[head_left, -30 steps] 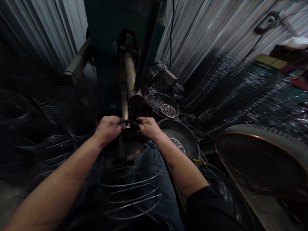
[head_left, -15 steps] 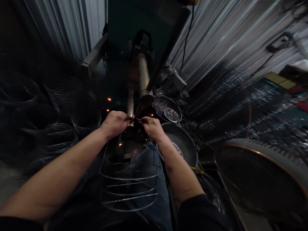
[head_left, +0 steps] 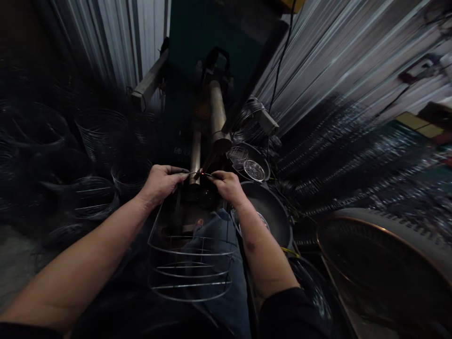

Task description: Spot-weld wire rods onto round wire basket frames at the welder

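Note:
My left hand (head_left: 160,182) and my right hand (head_left: 228,186) both pinch the top wire of a wire frame (head_left: 190,263) that hangs down over my lap. The two hands hold the wire at the tip of a welding machine's electrode arm (head_left: 216,117), where a small red glowing spot (head_left: 201,173) shows between my fingers. The frame has several curved rings joined by upright wires. Both hands are closed on the wire, knuckles up.
A dark pan (head_left: 268,207) lies right of my right hand, and a bowl with small round wire parts (head_left: 252,167) behind it. Stacks of wire frames (head_left: 88,197) fill the left. A large round fan guard (head_left: 384,249) lies at right. Corrugated metal walls stand behind.
Sparks seen half a second ago are gone; a red glow remains at the joint. My hands have spread slightly apart, and the view has shifted a little.

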A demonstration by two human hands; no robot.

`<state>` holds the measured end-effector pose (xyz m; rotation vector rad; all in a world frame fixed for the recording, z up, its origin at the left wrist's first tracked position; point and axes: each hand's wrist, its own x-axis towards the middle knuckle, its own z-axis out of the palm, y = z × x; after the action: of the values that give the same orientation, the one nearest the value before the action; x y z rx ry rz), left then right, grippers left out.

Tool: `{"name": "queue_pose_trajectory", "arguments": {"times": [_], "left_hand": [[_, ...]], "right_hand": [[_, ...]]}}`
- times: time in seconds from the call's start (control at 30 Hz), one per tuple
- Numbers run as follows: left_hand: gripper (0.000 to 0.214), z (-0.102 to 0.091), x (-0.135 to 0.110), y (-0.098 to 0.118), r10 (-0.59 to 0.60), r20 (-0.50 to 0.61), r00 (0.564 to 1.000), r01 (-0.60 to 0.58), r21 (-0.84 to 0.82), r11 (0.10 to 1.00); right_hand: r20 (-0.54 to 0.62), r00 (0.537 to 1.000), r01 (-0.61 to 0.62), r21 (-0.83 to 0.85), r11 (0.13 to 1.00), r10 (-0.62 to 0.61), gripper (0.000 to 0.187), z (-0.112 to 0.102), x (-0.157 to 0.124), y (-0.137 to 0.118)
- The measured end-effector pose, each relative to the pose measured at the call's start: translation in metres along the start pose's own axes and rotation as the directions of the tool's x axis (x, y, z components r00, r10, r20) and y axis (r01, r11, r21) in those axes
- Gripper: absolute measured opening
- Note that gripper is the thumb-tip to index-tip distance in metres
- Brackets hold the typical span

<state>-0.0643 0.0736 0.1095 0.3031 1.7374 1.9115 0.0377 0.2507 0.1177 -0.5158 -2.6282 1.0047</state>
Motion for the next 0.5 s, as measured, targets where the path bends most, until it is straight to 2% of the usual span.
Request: {"name": "queue_pose_trajectory", "arguments": {"times": [0.2, 0.5], "left_hand": [[0.038, 0.001, -0.001, 0.003, -0.010, -0.025, 1.000, 0.010, -0.028, 1.000], [0.034, 0.004, 0.007, -0.002, 0.053, -0.029, 0.998, -0.053, -0.005, 0.999]], "right_hand": [[-0.005, 0.999, -0.052, 0.101, 0.994, 0.053, 0.031, 0.001, 0.001, -0.002], [-0.052, 0.994, -0.084, 0.219, 0.972, 0.098, 0.032, 0.003, 0.005, 0.009]]}}
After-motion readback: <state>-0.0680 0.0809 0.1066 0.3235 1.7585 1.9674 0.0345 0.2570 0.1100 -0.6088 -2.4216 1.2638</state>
